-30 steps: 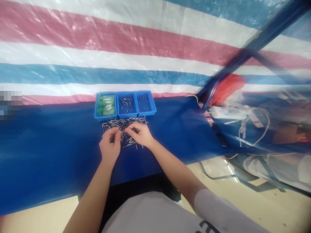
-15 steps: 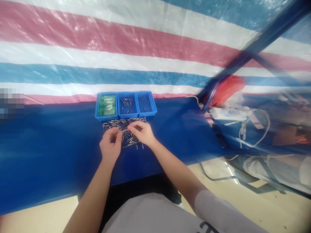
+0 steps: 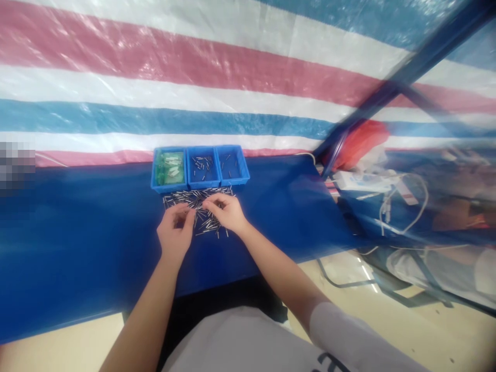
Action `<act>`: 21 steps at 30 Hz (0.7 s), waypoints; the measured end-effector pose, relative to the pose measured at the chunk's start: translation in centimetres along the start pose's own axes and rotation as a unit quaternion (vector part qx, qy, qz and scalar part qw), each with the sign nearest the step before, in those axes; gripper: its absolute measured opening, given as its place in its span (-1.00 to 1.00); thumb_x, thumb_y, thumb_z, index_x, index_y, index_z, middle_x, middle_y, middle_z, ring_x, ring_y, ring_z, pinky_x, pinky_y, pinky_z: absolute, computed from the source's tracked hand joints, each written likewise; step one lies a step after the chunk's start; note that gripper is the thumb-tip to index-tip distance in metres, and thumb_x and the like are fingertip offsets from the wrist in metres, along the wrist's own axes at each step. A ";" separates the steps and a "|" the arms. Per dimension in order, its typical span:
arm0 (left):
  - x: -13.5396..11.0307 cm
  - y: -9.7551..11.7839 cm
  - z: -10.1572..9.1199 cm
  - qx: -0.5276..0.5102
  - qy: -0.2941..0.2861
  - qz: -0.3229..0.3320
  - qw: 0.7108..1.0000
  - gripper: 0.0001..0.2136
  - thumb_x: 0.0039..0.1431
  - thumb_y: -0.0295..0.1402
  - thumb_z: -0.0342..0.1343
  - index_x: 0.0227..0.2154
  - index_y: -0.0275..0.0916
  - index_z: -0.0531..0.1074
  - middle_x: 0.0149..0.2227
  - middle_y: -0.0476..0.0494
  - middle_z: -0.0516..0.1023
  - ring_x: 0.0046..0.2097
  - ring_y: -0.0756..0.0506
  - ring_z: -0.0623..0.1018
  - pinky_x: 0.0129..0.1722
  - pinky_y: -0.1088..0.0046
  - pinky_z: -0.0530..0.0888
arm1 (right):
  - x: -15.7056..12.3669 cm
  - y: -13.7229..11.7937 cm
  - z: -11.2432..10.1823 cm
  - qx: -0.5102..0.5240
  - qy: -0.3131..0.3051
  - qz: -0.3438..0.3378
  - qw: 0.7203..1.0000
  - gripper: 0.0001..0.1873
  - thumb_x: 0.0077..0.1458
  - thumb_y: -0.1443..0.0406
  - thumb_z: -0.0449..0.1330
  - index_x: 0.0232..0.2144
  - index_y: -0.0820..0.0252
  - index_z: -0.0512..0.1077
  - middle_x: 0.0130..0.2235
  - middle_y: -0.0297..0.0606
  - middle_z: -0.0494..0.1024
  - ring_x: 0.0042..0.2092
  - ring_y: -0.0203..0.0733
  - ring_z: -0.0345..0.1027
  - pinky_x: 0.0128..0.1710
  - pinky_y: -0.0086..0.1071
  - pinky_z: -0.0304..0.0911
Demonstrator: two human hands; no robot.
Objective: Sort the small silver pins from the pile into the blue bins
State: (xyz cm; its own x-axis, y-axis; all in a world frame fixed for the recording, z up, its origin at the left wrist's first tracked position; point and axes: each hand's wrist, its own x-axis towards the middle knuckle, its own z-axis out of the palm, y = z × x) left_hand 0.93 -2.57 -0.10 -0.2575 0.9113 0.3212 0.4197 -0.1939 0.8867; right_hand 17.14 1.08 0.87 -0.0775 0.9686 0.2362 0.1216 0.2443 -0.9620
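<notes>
A loose heap of thin metal pins (image 3: 207, 223) is spread on the blue table in front of me. Over its left side my left hand (image 3: 175, 227) is closed in a pinch, thumb against fingertips. Close by on the right, my right hand (image 3: 227, 211) pinches too, its fingertips pointing at the left ones across a small gap. Whatever lies between the fingertips is too small to make out. Right behind the heap stand three joined blue bins: the left bin (image 3: 154, 178) holds green and whitish packets, the middle bin (image 3: 204, 184) several pins, the right bin (image 3: 235, 181) a few.
A striped plastic sheet (image 3: 194, 62) hangs behind the blue table (image 3: 77, 248). To the right rises a dark metal frame post (image 3: 364, 108). Beyond it, a red bag (image 3: 364, 144), a white cable (image 3: 424, 201) and other blurred items lie on another surface.
My left hand has shifted very slightly left, as has most of the view. Both hands keep their pinched pose over the pins.
</notes>
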 end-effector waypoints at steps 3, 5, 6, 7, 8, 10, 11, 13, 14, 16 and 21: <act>0.0 0.2 0.1 0.002 0.001 0.001 1.000 -0.71 0.10 -0.23 0.27 -0.12 -0.18 0.46 -0.29 -0.05 0.61 -0.38 0.04 0.56 -0.32 0.51 0.51 | 0.0 0.3 0.0 0.002 0.002 0.008 1.000 -0.75 0.10 0.12 0.29 -0.37 0.19 0.58 -0.32 -0.25 0.63 -0.36 -0.30 0.44 -0.32 -0.40 0.37; 0.0 0.2 0.1 0.004 0.002 0.003 1.000 -0.70 0.09 -0.23 0.28 -0.13 -0.19 0.46 -0.29 -0.05 0.61 -0.40 0.05 0.54 -0.35 0.52 0.50 | 0.1 0.4 0.0 0.002 0.002 0.008 1.000 -0.75 0.10 0.11 0.30 -0.37 0.19 0.58 -0.32 -0.25 0.63 -0.36 -0.29 0.45 -0.32 -0.40 0.38; 0.0 0.2 0.1 0.007 0.003 0.003 1.000 -0.71 0.09 -0.24 0.28 -0.14 -0.19 0.46 -0.30 -0.04 0.61 -0.40 0.06 0.54 -0.35 0.52 0.50 | 0.1 0.4 0.0 0.002 0.004 0.007 1.000 -0.75 0.10 0.11 0.30 -0.37 0.19 0.58 -0.32 -0.25 0.63 -0.35 -0.29 0.45 -0.32 -0.40 0.38; 0.0 0.2 0.1 0.011 0.003 0.003 1.000 -0.71 0.09 -0.24 0.28 -0.14 -0.19 0.46 -0.30 -0.04 0.61 -0.40 0.06 0.54 -0.35 0.52 0.49 | 0.1 0.4 0.0 0.003 0.005 0.006 1.000 -0.75 0.10 0.11 0.30 -0.37 0.19 0.58 -0.32 -0.25 0.63 -0.35 -0.29 0.45 -0.32 -0.40 0.38; 0.1 0.2 0.1 0.016 0.004 0.002 1.000 -0.71 0.08 -0.24 0.28 -0.15 -0.19 0.46 -0.30 -0.04 0.61 -0.41 0.06 0.53 -0.35 0.52 0.49 | 0.1 0.4 0.0 0.004 0.007 0.006 1.000 -0.75 0.09 0.11 0.30 -0.37 0.19 0.58 -0.32 -0.25 0.63 -0.35 -0.29 0.45 -0.32 -0.40 0.39; 0.1 0.2 0.1 0.024 0.005 0.000 1.000 -0.72 0.09 -0.24 0.28 -0.15 -0.19 0.47 -0.31 -0.03 0.61 -0.41 0.06 0.53 -0.35 0.51 0.49 | 0.1 0.2 0.0 0.007 0.009 0.008 1.000 -0.75 0.09 0.11 0.31 -0.37 0.19 0.58 -0.31 -0.25 0.64 -0.35 -0.29 0.45 -0.32 -0.40 0.39; 0.1 0.1 0.1 0.026 0.006 0.000 1.000 -0.72 0.09 -0.24 0.28 -0.15 -0.18 0.47 -0.30 -0.03 0.61 -0.41 0.06 0.53 -0.35 0.51 0.49 | 0.1 0.1 0.1 0.009 0.008 0.010 1.000 -0.75 0.08 0.11 0.31 -0.37 0.19 0.58 -0.31 -0.25 0.64 -0.36 -0.29 0.45 -0.32 -0.40 0.39; 0.1 0.1 0.1 0.028 0.008 -0.002 1.000 -0.73 0.09 -0.24 0.28 -0.16 -0.18 0.48 -0.30 -0.03 0.61 -0.42 0.05 0.53 -0.35 0.51 0.49 | 0.1 0.0 0.1 0.017 0.003 0.014 1.000 -0.75 0.08 0.11 0.31 -0.36 0.19 0.58 -0.31 -0.24 0.64 -0.36 -0.29 0.46 -0.32 -0.40 0.40; 0.1 0.1 0.1 0.028 0.009 -0.002 1.000 -0.73 0.09 -0.24 0.28 -0.16 -0.18 0.48 -0.30 -0.03 0.61 -0.42 0.05 0.52 -0.36 0.51 0.48 | 0.1 -0.1 0.1 0.019 0.000 0.015 1.000 -0.74 0.08 0.11 0.31 -0.35 0.19 0.58 -0.29 -0.24 0.64 -0.35 -0.29 0.46 -0.32 -0.40 0.40; 0.1 0.1 0.1 0.028 0.008 -0.003 1.000 -0.74 0.10 -0.23 0.27 -0.17 -0.18 0.48 -0.30 -0.04 0.61 -0.42 0.05 0.52 -0.37 0.51 0.48 | 0.1 -0.2 0.1 0.021 -0.008 0.017 1.000 -0.74 0.09 0.11 0.31 -0.32 0.19 0.58 -0.26 -0.23 0.64 -0.34 -0.29 0.47 -0.31 -0.40 0.40; 0.1 0.1 0.1 0.012 0.008 -0.003 1.000 -0.73 0.12 -0.23 0.25 -0.13 -0.19 0.47 -0.27 -0.06 0.61 -0.39 0.04 0.55 -0.32 0.50 0.51 | 0.1 -0.1 0.1 0.036 -0.009 0.016 0.999 -0.74 0.07 0.11 0.32 -0.31 0.18 0.59 -0.26 -0.23 0.64 -0.33 -0.29 0.47 -0.28 -0.39 0.41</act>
State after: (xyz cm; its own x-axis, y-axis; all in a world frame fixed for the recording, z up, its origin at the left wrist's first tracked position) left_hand 1.05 -2.44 -0.02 -0.2744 0.9060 0.3222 0.4392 -0.1799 0.8802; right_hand 17.03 1.10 0.99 -0.0918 0.9750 0.2025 0.0527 0.2078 -0.9767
